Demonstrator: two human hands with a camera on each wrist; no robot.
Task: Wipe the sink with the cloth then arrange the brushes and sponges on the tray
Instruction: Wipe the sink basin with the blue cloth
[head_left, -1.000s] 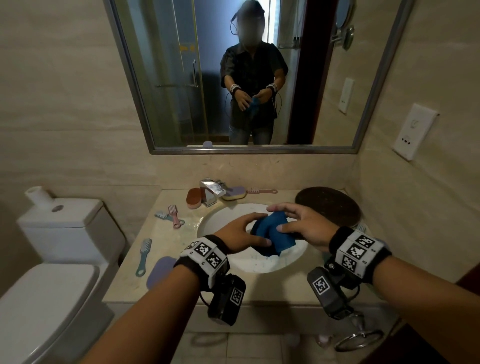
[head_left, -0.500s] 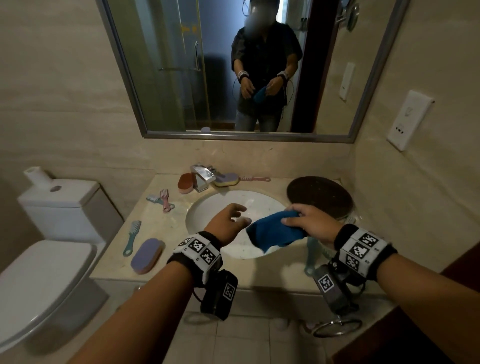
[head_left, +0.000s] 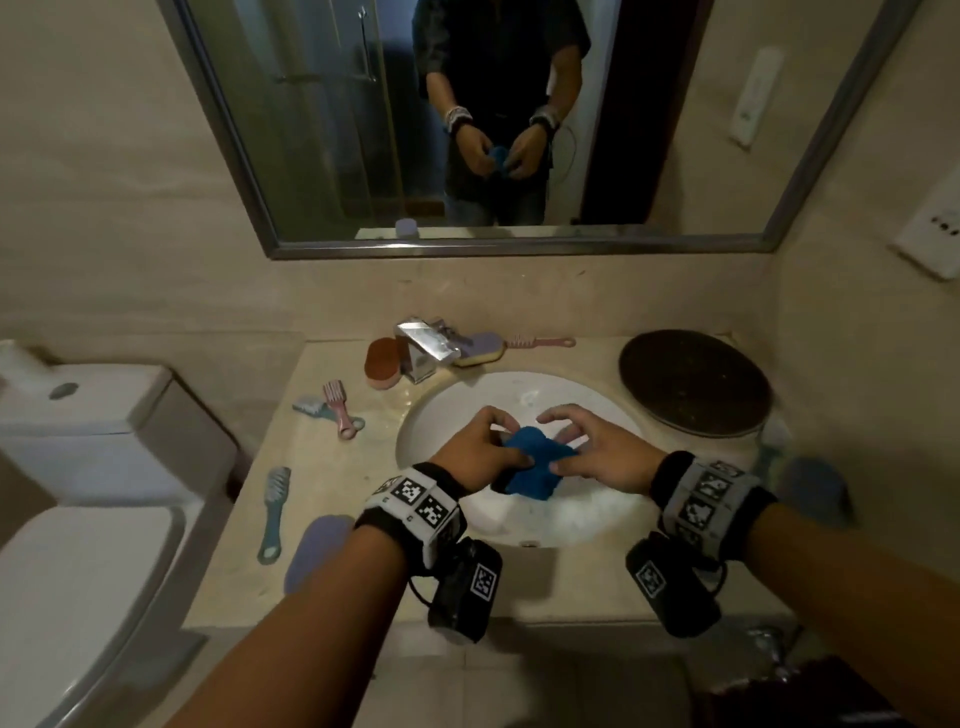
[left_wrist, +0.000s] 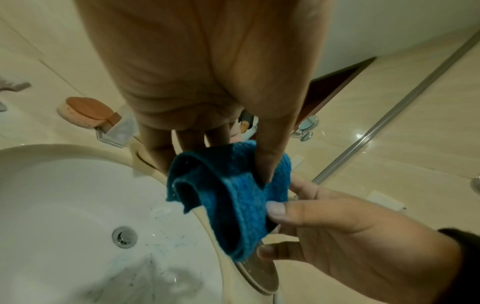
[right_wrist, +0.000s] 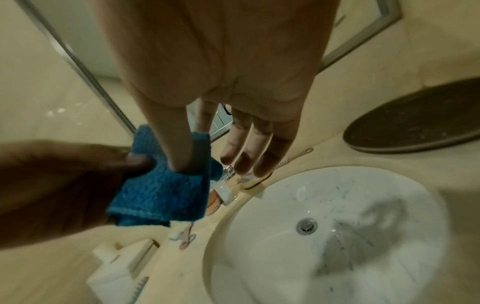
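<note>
A folded blue cloth (head_left: 535, 462) hangs above the white sink (head_left: 571, 514), pinched from both sides. My left hand (head_left: 478, 447) grips its left edge with the thumb on top (left_wrist: 270, 160). My right hand (head_left: 592, 452) pinches the right edge between thumb and a finger (left_wrist: 278, 211), its other fingers straight. The cloth (right_wrist: 161, 191) shows in both wrist views. The dark round tray (head_left: 696, 384) sits back right. Pink and blue brushes (head_left: 332, 408), a teal brush (head_left: 275, 509), a purple sponge (head_left: 317, 551) and an orange sponge (head_left: 382, 361) lie on the counter.
The chrome faucet (head_left: 426, 348) stands behind the basin, with a purple-yellow sponge (head_left: 483, 348) and a pink brush (head_left: 540, 342) behind it. A blurred blue object (head_left: 810, 488) lies right of the sink. The toilet (head_left: 78, 441) is at the left, the mirror above.
Half a second ago only my right hand held the cloth and the left was off it. Now the left hand grips it again, and both hold it over the basin.
</note>
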